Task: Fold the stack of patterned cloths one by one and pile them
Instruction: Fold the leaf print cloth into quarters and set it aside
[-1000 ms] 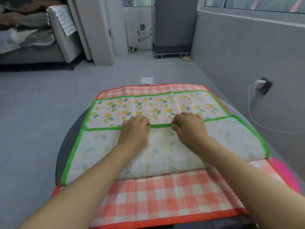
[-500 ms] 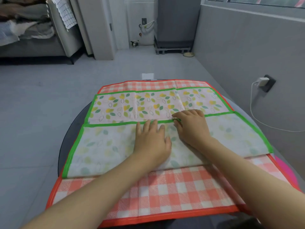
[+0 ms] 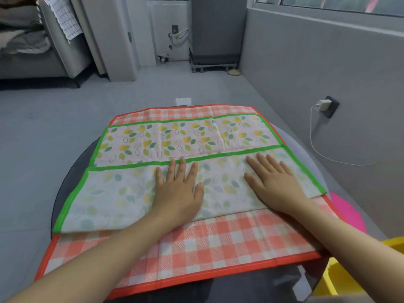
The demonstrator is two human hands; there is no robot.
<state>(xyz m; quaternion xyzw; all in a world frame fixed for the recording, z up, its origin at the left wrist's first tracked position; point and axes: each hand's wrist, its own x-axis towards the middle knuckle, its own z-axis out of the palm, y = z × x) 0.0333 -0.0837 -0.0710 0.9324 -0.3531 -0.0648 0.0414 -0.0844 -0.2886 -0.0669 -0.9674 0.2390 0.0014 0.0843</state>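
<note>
Room: grey floor (image 3: 65, 132), grey wall (image 3: 328, 62) on the right with a charger (image 3: 323, 104) plugged in, sofa (image 3: 43, 51) far left.
Table: round, dark table (image 3: 72, 171), almost covered by cloth.
Checked cloth: orange checked cloth (image 3: 218, 243) lies flat underneath, its red border showing at the near and far edges.
Leaf cloth: green-edged leaf cloth (image 3: 175, 138) sits on top of the checked one, near half folded over so the pale underside faces up.
Left hand: left hand (image 3: 178, 191) flat on the folded flap, fingers straight and spread, fingertips at the green hem, gripping nothing.
Right hand: right hand (image 3: 273, 182) flat on the same flap, well apart from the left, fingers straight, pressing down.
Edge: pink thing (image 3: 347, 211) and yellow bin (image 3: 360, 274) at the right.
</note>
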